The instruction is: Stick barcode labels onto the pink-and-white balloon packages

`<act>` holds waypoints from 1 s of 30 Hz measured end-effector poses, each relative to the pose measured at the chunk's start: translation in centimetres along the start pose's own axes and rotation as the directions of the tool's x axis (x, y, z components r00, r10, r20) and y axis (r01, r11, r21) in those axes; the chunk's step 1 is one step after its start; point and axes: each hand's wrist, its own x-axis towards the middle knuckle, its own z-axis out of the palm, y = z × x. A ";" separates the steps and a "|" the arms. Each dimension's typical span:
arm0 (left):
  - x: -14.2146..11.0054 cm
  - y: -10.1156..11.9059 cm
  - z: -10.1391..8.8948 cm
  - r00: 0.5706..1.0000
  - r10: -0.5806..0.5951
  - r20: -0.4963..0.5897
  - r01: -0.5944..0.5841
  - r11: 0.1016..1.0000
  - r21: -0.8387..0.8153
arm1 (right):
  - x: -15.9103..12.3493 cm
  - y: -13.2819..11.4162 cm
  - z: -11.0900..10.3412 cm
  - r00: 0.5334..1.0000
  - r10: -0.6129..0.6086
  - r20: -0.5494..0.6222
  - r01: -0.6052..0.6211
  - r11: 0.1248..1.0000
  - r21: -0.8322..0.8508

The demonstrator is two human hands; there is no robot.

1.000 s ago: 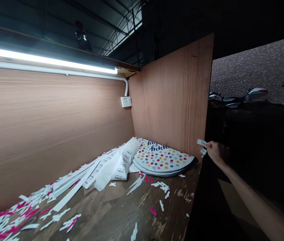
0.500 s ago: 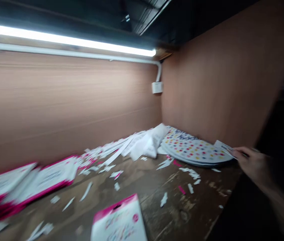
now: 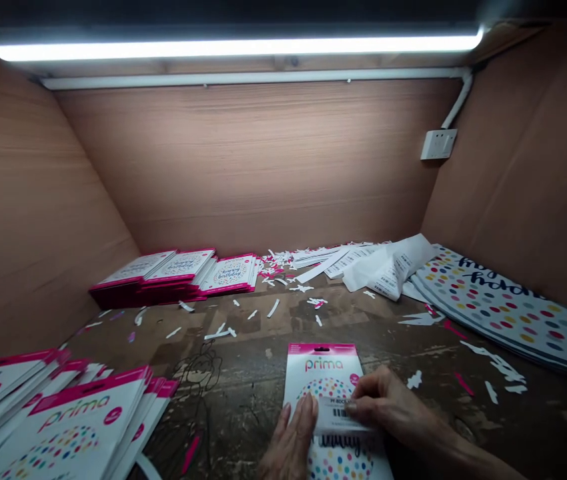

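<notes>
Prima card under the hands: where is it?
Head view, lower centre: the Prima card lies on the wooden bench under the left hand and right hand, with stacked Prima packs to its left and polka-dot discs to its right.

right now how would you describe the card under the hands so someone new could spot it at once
Start at the scarred wooden bench and look to the middle of its near side. One white card with a pink top band and the word prima lies there apart from the stacks on the left, with a barcode label across it, between the left hand and right hand.
</notes>
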 end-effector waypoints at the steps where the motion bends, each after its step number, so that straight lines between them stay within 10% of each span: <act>1: 0.0 0.1 0.0 1.000 -0.009 -0.003 0.009 1.000 -0.006 | 0.2 0.0 0.2 1.000 -0.015 -0.012 0.014 0.999 -0.039; 13: -0.2 -0.2 1.0 0.999 0.017 -0.049 -0.017 1.000 -0.004 | 0.6 -0.6 1.6 0.991 -0.067 -0.117 -0.006 0.845 -0.534; 19: -0.4 -1.7 1.6 0.960 0.261 -0.102 -0.244 0.957 0.155 | 0.4 -0.5 1.8 0.986 -0.123 -0.114 0.029 0.797 -0.603; 25: 0.0 -2.3 0.9 0.916 0.382 -0.125 -0.353 0.913 0.207 | 0.1 -0.8 1.3 0.997 -0.063 -0.039 0.038 0.888 -0.458; 30: 0.1 -2.1 0.6 0.918 0.396 -0.024 -0.370 0.877 0.305 | 0.4 -0.2 -0.2 0.962 0.244 0.123 -0.240 0.970 -0.042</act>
